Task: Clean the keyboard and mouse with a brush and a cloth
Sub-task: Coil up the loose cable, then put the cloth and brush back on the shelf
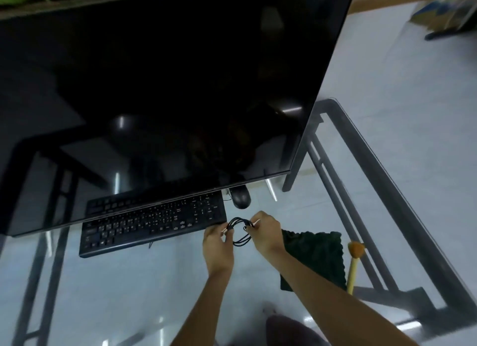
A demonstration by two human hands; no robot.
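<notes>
A black keyboard lies on the glass desk, its far edge under the monitor. The black mouse sits just right of it, partly beneath the screen's lower edge. Between them and me, both hands hold a coiled black cable: my left hand pinches its left side, my right hand grips its right side near a plug. A dark green cloth lies right of my right forearm. Beside the cloth rests a brush with a yellow handle and orange bristles.
A large dark monitor overhangs the far half of the glass desk. The desk's grey metal frame shows through the glass at right. The floor is pale tile; a box stands far right.
</notes>
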